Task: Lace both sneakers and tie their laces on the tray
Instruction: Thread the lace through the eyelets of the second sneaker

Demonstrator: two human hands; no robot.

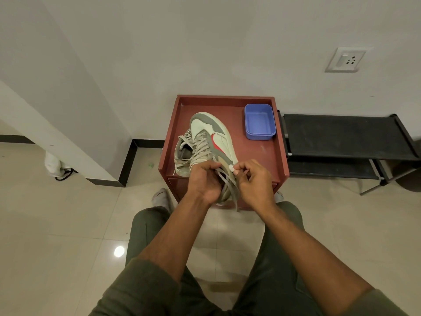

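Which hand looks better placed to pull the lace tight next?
Probably the right hand: it pinches the pale lace near its tip beside the sneaker, free to draw outward. The left hand grips the shoe's heel end, steadying it.

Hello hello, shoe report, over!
Both hands busy: left hand grips sneaker at its heel, right hand pinches lace. Blue tub clear of work.
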